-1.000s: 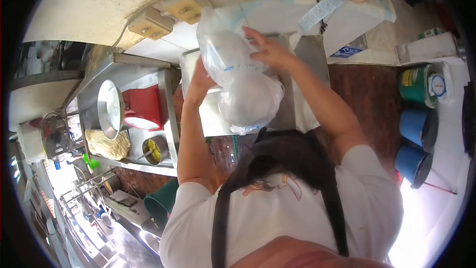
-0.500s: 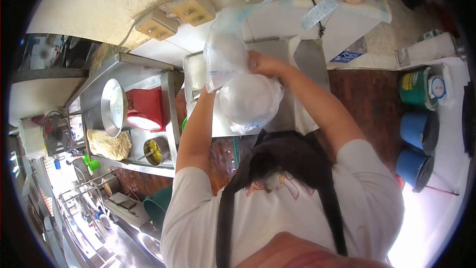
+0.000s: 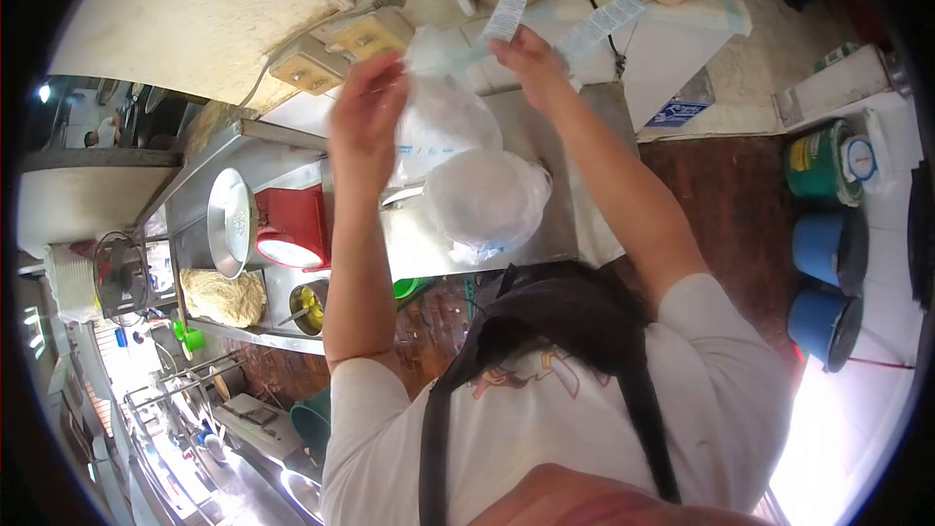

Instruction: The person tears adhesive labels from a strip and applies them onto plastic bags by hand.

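My left hand (image 3: 368, 117) is raised beside the upper part of a clear plastic bag (image 3: 443, 122). Its fingers are bent and smeared by motion, and whether they grip the film is unclear. My right hand (image 3: 534, 68) is up at the back of the metal worktop (image 3: 604, 151), fingers closed on the lower end of a white printed strip (image 3: 508, 5). A rounded, filled plastic bag (image 3: 484, 200) sits on the worktop in front of the upright one. What the bags contain does not show clearly.
Left of me, a shelf carries a red scale (image 3: 292, 224) with a metal pan (image 3: 231, 222), pale noodles (image 3: 224, 297) and a pot (image 3: 310, 307) of yellow food. Another printed strip (image 3: 602, 24) hangs at the back ledge. Blue buckets (image 3: 823, 329) stand right.
My hands have moved apart and away from me. The left rose along the upright bag. The right left the bags for the printed strip, which now hangs lower.
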Available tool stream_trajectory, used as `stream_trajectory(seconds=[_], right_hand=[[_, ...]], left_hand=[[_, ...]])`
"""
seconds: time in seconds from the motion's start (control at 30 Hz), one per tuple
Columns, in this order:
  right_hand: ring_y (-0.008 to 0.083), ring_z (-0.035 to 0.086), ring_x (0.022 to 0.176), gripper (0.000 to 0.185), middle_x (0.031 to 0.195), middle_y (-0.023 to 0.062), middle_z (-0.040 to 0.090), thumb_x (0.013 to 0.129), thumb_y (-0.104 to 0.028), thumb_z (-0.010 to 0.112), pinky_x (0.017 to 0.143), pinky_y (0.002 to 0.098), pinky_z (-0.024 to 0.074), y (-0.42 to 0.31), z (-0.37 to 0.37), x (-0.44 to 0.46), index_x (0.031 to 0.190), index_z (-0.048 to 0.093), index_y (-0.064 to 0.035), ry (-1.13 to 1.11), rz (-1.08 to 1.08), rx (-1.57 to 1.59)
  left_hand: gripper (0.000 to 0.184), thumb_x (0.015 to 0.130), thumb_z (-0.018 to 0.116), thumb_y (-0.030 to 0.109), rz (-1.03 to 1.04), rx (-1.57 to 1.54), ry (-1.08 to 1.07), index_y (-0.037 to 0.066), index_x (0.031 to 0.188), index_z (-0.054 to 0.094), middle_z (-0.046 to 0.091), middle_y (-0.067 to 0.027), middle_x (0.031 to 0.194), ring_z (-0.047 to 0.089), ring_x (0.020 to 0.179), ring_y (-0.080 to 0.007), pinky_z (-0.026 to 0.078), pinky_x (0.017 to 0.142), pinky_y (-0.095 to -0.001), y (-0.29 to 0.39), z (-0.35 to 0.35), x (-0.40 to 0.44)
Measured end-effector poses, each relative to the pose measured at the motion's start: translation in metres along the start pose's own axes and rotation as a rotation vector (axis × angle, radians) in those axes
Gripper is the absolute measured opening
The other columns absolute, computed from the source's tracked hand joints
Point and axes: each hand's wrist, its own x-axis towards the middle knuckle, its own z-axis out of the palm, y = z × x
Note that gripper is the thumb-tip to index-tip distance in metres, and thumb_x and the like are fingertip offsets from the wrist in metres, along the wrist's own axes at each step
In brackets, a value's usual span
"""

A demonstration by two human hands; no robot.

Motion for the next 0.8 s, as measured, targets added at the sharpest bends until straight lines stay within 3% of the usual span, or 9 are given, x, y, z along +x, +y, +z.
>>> stream_trajectory(seconds=[0.13,0.2,0.27,0.3,0.37,0.5,0.57,0.67,0.8], right_hand=[[0.0140,0.062,0.102,0.040,0.109,0.0076,0.068,0.092,-0.019,0.074,0.096,0.0308,0.0478,-0.044,0.006,-0.033,0.125,0.059,-0.0012,-0.066,0.017,0.015],[0.0149,0.063,0.102,0.049,0.109,0.0092,0.069,0.092,-0.020,0.073,0.096,0.0319,0.0482,-0.059,0.008,-0.046,0.132,0.053,-0.0014,0.033,-0.027,-0.034],[0.0158,0.064,0.100,0.059,0.107,0.0105,0.069,0.092,-0.021,0.074,0.095,0.0330,0.0488,-0.066,0.008,-0.051,0.140,0.046,-0.0018,0.083,-0.072,-0.059],[0.0163,0.064,0.099,0.065,0.106,0.0111,0.069,0.092,-0.022,0.074,0.094,0.0336,0.0491,-0.065,0.004,-0.051,0.144,0.041,-0.0021,0.090,-0.091,-0.058],[0.0173,0.063,0.100,0.065,0.106,0.0103,0.067,0.093,-0.022,0.073,0.091,0.0321,0.0501,-0.058,-0.014,-0.046,0.146,0.039,-0.0052,0.108,-0.153,-0.234],[0.0208,0.062,0.108,0.037,0.121,0.0102,0.066,0.098,-0.024,0.066,0.095,0.0337,0.0498,-0.081,-0.006,-0.058,0.130,0.064,-0.0060,0.175,-0.473,-0.907],[0.0193,0.064,0.111,0.032,0.120,0.0114,0.070,0.100,-0.022,0.063,0.096,0.0312,0.0503,-0.098,0.012,-0.059,0.123,0.067,-0.0006,-0.016,-0.440,-0.903],[0.0208,0.067,0.109,0.035,0.119,0.0123,0.072,0.100,-0.022,0.063,0.098,0.0310,0.0505,-0.097,0.007,-0.046,0.123,0.066,0.0044,0.057,-0.362,-0.935],[0.0203,0.067,0.107,0.039,0.115,0.0124,0.072,0.098,-0.029,0.066,0.094,0.0313,0.0493,-0.107,0.016,-0.048,0.121,0.068,0.0030,-0.035,-0.353,-0.935]], left_hand=[[0.059,0.092,0.073,0.027,-0.020,0.382,-0.283,-0.002,0.139,0.051,0.060,-0.0156,0.134,0.056,0.126,-0.0260,0.048,0.101,-0.0378,-0.016,0.048,0.018],[0.056,0.090,0.075,0.030,-0.018,0.465,-0.282,0.001,0.134,0.057,0.064,-0.0139,0.128,0.060,0.120,-0.0233,0.049,0.096,-0.0369,-0.037,0.063,0.032],[0.046,0.089,0.076,0.032,-0.033,0.245,-0.362,0.001,0.120,0.066,0.072,-0.0123,0.108,0.067,0.101,-0.0214,0.052,0.086,-0.0360,-0.044,0.076,0.045],[0.038,0.087,0.076,0.034,-0.036,0.431,-0.378,0.001,0.105,0.071,0.073,-0.0116,0.088,0.069,0.081,-0.0225,0.053,0.077,-0.0371,-0.024,0.076,0.047],[0.030,0.086,0.074,0.032,0.027,0.388,-0.281,0.004,0.096,0.073,0.071,-0.0159,0.084,0.068,0.076,-0.0278,0.053,0.071,-0.0396,-0.043,0.087,0.047],[0.024,0.077,0.074,0.026,0.194,0.313,-0.171,0.007,0.091,0.076,0.072,-0.0195,0.090,0.070,0.084,-0.0378,0.054,0.076,-0.0466,-0.069,0.107,0.045],[0.024,0.077,0.073,0.026,0.182,0.354,-0.173,0.008,0.092,0.077,0.072,-0.0202,0.087,0.069,0.081,-0.0390,0.055,0.076,-0.0467,-0.074,0.117,0.052],[0.018,0.074,0.071,0.025,0.344,0.326,-0.095,0.010,0.083,0.074,0.072,-0.0146,0.089,0.068,0.084,-0.0357,0.054,0.073,-0.0465,-0.097,0.130,0.063],[0.016,0.078,0.072,0.025,0.325,0.369,-0.082,0.013,0.087,0.077,0.073,-0.0123,0.089,0.069,0.085,-0.0339,0.054,0.076,-0.0432,-0.098,0.127,0.071]])
